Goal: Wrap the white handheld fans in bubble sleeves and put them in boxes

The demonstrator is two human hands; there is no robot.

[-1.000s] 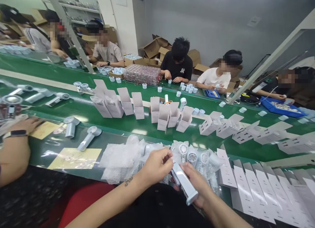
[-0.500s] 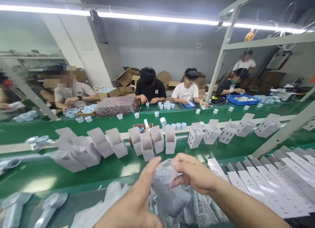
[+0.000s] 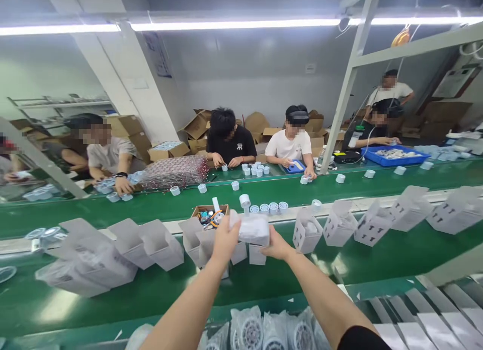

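Note:
Out over the green conveyor, both my hands hold a white item wrapped in clear plastic, lying roughly level. My left hand grips its left end, thumb up. At its right end, the fingers of my right hand are bent against the wrapping. Directly below stands an open white box, partly covered by the item. Whether my right fingers also touch that box, I cannot tell. More open white boxes stand left of my hands, some partly hidden behind my left hand.
Filled white boxes line the belt at right. Bagged round-headed parts lie nearest me, with flat white cartons at lower right. A tool box sits beyond my hands. Several co-workers sit across; a metal post rises at right.
My hands have carried the wrapped item forward and up from above the bagged parts to over the open boxes. The item has turned to lie level. The view has shifted too.

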